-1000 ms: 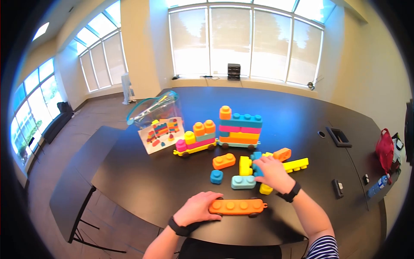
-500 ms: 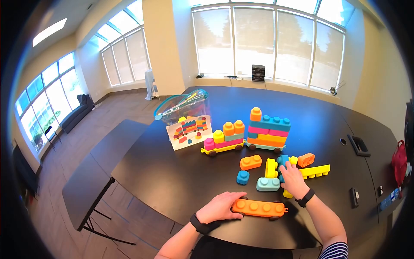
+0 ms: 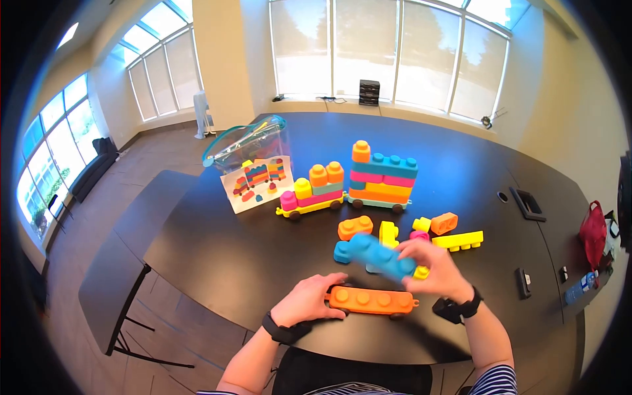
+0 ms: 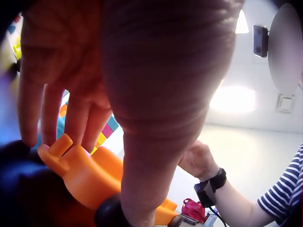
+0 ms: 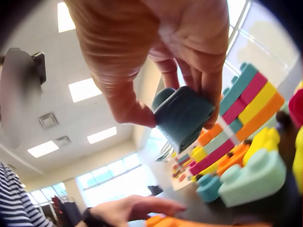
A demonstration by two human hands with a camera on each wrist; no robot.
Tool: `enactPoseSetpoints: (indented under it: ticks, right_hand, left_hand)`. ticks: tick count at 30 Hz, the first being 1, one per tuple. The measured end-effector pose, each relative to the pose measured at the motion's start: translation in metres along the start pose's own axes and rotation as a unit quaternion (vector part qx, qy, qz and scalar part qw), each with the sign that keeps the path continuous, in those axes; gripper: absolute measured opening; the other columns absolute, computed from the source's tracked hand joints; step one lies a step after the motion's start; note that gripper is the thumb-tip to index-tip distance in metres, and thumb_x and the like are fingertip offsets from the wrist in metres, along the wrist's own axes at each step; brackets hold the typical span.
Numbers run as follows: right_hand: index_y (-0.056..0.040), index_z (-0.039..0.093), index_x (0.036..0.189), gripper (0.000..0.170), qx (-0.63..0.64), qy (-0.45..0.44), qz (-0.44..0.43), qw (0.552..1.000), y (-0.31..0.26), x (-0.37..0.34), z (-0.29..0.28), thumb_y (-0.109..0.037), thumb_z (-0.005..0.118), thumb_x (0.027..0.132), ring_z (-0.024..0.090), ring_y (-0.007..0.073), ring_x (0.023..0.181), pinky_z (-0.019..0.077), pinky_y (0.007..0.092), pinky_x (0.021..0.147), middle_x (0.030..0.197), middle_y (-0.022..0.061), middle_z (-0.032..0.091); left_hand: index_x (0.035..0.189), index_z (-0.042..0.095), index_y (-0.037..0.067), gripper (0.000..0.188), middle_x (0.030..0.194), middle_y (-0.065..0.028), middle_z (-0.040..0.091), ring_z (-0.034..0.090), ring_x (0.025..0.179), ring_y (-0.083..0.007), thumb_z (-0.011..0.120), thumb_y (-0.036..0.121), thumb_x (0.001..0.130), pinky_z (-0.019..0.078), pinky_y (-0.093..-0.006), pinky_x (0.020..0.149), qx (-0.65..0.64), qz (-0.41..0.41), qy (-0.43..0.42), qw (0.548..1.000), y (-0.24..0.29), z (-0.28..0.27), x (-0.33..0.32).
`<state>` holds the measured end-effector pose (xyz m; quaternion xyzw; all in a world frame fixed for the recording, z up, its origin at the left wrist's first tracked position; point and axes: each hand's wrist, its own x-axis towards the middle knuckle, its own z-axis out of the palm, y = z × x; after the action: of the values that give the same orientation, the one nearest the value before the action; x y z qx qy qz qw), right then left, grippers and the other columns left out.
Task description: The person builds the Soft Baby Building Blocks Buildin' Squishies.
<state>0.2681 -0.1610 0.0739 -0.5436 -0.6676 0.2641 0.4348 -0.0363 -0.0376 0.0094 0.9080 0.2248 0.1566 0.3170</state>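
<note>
Head view: we see the right hand pinching 1 long blue plastic block above the tabletop, its long axis slanting from far left to near right. The left hand grips the left end of 1 long orange plastic wagon resting on the tabletop; that wagon's long axis runs left to right, hook pointing right, and we count 4 studs. Beyond, we count 2 wagons stacked with multicoloured plastic blocks: 1 yellow-based, 1 pale green-based.
</note>
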Motion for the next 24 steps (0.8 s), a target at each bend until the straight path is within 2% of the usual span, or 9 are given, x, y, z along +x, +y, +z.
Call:
enactPoseSetpoints:
  ticks: [1, 3, 5, 7, 10, 13, 16, 22, 24]
  right_hand:
    - [-0.0039, 0.065, 0.117, 0.047, -0.011, -0.056, -0.007, 0.998, -0.008, -0.003, 0.007, -0.009, 0.083, 0.074, 0.07, 0.0194, 0.107, 0.0581, 0.034, 0.093, 0.127, 0.0117, 0.071]
    - [-0.0036, 0.064, 0.118, 0.042, -0.021, -0.131, -0.029, 0.991, -0.013, -0.007, 0.02, -0.004, 0.08, 0.079, 0.068, 0.0215, 0.116, 0.0571, 0.0356, 0.102, 0.136, 0.0129, 0.066]
    - [-0.0033, 0.064, 0.118, 0.042, -0.008, -0.138, -0.003, 0.99, -0.005, -0.009, 0.027, -0.005, 0.079, 0.079, 0.068, 0.0216, 0.115, 0.0573, 0.0363, 0.102, 0.135, 0.0126, 0.068]
    - [-0.0032, 0.063, 0.118, 0.042, 0.0, -0.15, 0.022, 0.988, -0.001, -0.009, 0.024, -0.005, 0.079, 0.079, 0.068, 0.0211, 0.115, 0.0575, 0.037, 0.101, 0.134, 0.0119, 0.069]
    - [-0.0035, 0.065, 0.119, 0.044, -0.015, -0.168, 0.012, 0.986, 0.001, -0.011, 0.024, -0.005, 0.078, 0.077, 0.068, 0.0242, 0.117, 0.0573, 0.0388, 0.102, 0.134, 0.0131, 0.069]
    - [-0.0039, 0.067, 0.12, 0.046, -0.038, -0.17, -0.035, 0.984, 0.003, -0.012, 0.027, -0.005, 0.077, 0.076, 0.068, 0.0289, 0.12, 0.0566, 0.0402, 0.103, 0.135, 0.0143, 0.069]
    - [-0.0051, 0.069, 0.122, 0.047, -0.033, -0.193, 0.008, 0.981, 0.0, -0.012, 0.027, -0.004, 0.076, 0.075, 0.067, 0.0322, 0.123, 0.0553, 0.0412, 0.106, 0.136, 0.015, 0.069]
    - [-0.0056, 0.069, 0.121, 0.035, -0.028, -0.182, 0.031, 0.982, 0.004, -0.016, 0.036, -0.01, 0.079, 0.087, 0.072, 0.0301, 0.111, 0.0618, 0.0372, 0.089, 0.134, 0.0141, 0.07]
    - [-0.0067, 0.066, 0.122, 0.031, -0.045, -0.163, 0.01, 0.986, 0.004, -0.019, 0.04, -0.015, 0.077, 0.094, 0.072, 0.0301, 0.097, 0.0615, 0.0368, 0.082, 0.129, 0.0136, 0.072]
  left_hand:
    - [0.142, 0.063, 0.01, 0.08, 0.121, -0.0136, 0.075, 0.07, 0.113, -0.0347, 0.096, 0.041, 0.076, 0.0559, -0.0443, 0.1, -0.002, -0.004, 0.003, 1.0, 0.0, -0.001, 0.001]
    - [0.141, 0.06, 0.009, 0.082, 0.116, -0.0165, 0.075, 0.071, 0.109, -0.038, 0.098, 0.037, 0.073, 0.0565, -0.0458, 0.097, 0.014, -0.058, -0.046, 0.997, 0.003, -0.006, 0.004]
    - [0.144, 0.056, 0.009, 0.085, 0.115, -0.02, 0.075, 0.071, 0.11, -0.0411, 0.097, 0.033, 0.074, 0.0565, -0.0486, 0.096, -0.017, -0.088, -0.07, 0.994, 0.006, -0.009, 0.003]
    - [0.148, 0.052, 0.01, 0.089, 0.115, -0.0191, 0.074, 0.071, 0.106, -0.0402, 0.097, 0.032, 0.074, 0.0568, -0.0478, 0.095, -0.043, -0.062, -0.035, 0.997, 0.009, -0.008, 0.001]
    - [0.153, 0.047, 0.013, 0.095, 0.116, -0.0173, 0.074, 0.071, 0.104, -0.0388, 0.097, 0.031, 0.074, 0.0564, -0.0472, 0.094, -0.054, -0.058, -0.022, 0.997, 0.012, -0.009, -0.001]
    - [0.156, 0.044, 0.015, 0.098, 0.118, -0.0159, 0.075, 0.07, 0.106, -0.038, 0.097, 0.03, 0.075, 0.0555, -0.0473, 0.095, -0.037, -0.06, -0.03, 0.997, 0.012, -0.008, 0.0]
    - [0.156, 0.045, 0.016, 0.099, 0.119, -0.0143, 0.074, 0.07, 0.103, -0.0348, 0.098, 0.031, 0.074, 0.0556, -0.0451, 0.094, -0.023, -0.045, -0.03, 0.998, 0.009, -0.007, 0.0]
    - [0.156, 0.046, 0.017, 0.097, 0.121, -0.0125, 0.073, 0.07, 0.104, -0.0338, 0.097, 0.033, 0.076, 0.0552, -0.0448, 0.095, -0.006, -0.029, -0.042, 0.999, 0.004, -0.005, 0.0]
    - [0.156, 0.046, 0.017, 0.095, 0.121, -0.0126, 0.073, 0.07, 0.107, -0.0348, 0.096, 0.033, 0.076, 0.055, -0.0455, 0.096, 0.002, -0.024, -0.042, 0.999, 0.002, -0.004, -0.001]
